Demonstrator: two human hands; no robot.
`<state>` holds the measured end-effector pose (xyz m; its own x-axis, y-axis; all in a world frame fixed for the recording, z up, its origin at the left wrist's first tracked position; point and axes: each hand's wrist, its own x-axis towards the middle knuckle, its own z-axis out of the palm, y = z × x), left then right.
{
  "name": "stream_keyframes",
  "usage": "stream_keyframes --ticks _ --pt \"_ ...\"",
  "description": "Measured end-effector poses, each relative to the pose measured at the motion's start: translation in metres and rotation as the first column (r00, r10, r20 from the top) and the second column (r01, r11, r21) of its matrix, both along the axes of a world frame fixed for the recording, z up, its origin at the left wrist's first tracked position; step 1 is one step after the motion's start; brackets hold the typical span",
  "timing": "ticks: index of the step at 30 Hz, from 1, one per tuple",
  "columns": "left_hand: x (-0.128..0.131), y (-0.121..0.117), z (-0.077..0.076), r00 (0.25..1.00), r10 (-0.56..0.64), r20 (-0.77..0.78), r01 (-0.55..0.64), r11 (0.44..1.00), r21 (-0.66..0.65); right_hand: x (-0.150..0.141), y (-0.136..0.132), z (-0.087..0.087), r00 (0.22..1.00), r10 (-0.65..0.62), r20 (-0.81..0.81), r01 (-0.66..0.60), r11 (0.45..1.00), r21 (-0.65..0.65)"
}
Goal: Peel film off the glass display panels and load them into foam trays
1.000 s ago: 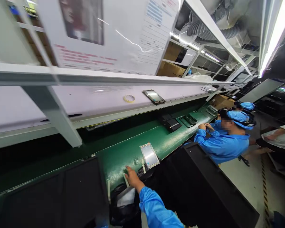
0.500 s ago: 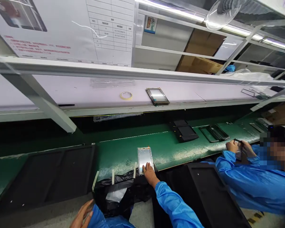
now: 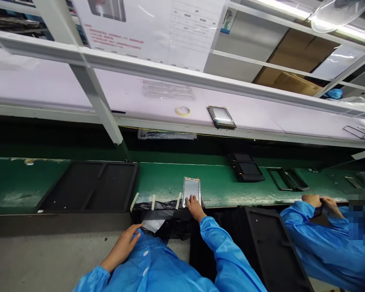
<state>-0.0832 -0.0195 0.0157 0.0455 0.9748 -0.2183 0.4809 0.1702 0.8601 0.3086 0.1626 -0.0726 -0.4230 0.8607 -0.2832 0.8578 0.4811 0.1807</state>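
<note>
A flat display panel with a silvery rim lies on the green bench, close to its front edge. My right hand rests on the lower part of the panel, its fingertips apart on the screen surface. Its palm hangs over the bench edge. Low in front of my body is my left hand, fingers stretched out and nothing in them. It is nearest to the black plastic bag, which hangs from the bench edge by strips of pale tape.
Left on the bench sits a black two-compartment tray; another black tray stands low to my right. Black trays and dark frames lie further right, near a co-worker's blue sleeves. The shelf holds tape and stacked panels.
My view has swung left and down, so more of my body shows. My left hand has risen further into view. The right hand stays on the panel.
</note>
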Motion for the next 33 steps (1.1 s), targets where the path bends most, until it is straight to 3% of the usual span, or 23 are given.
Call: stream_keyframes --ticks 5,10,13,16,18,20,22,24,27,29,33 --pt "-0.015 -0.007 -0.007 0.992 0.068 0.105 -0.059 0.995 -0.084 -0.010 -0.003 0.028 0.992 -0.032 -0.123 0.051 0.986 0.159" --pt "-0.004 0.014 -0.002 0.893 0.161 0.421 -0.022 0.949 -0.315 -0.012 0.008 0.078 0.983 -0.083 -0.166 0.124 0.960 0.250" --pt "0.017 0.041 0.009 0.689 0.321 0.650 0.073 0.861 -0.503 -0.028 -0.010 0.102 0.944 -0.049 -0.327 0.171 0.918 0.357" --pt "0.042 0.071 0.028 0.384 0.476 0.791 0.257 0.768 -0.586 -0.066 -0.054 0.113 0.820 0.196 -0.538 0.116 0.863 0.492" --pt "0.053 0.088 0.041 0.239 0.529 0.814 0.342 0.739 -0.580 -0.098 -0.090 0.118 0.735 0.355 -0.578 0.010 0.846 0.533" --pt "0.056 0.097 0.052 0.145 0.561 0.815 0.362 0.737 -0.571 -0.126 -0.119 0.126 0.691 0.405 -0.599 -0.075 0.864 0.497" --pt "0.050 0.095 0.058 0.087 0.571 0.816 0.385 0.737 -0.556 -0.147 -0.138 0.138 0.677 0.359 -0.642 -0.117 0.914 0.387" --pt "0.041 0.087 0.060 0.042 0.552 0.833 0.433 0.741 -0.513 -0.160 -0.145 0.152 0.650 0.275 -0.708 -0.142 0.960 0.242" --pt "0.028 0.072 0.060 -0.022 0.516 0.856 0.480 0.757 -0.444 -0.168 -0.143 0.166 0.571 0.159 -0.805 -0.186 0.981 0.061" --pt "0.022 0.064 0.061 -0.030 0.493 0.869 0.498 0.761 -0.415 -0.172 -0.141 0.170 0.550 0.118 -0.827 -0.216 0.976 -0.004" --pt "0.009 0.055 0.062 0.046 0.432 0.901 0.556 0.738 -0.382 -0.182 -0.138 0.177 0.567 0.134 -0.813 -0.305 0.951 -0.056"
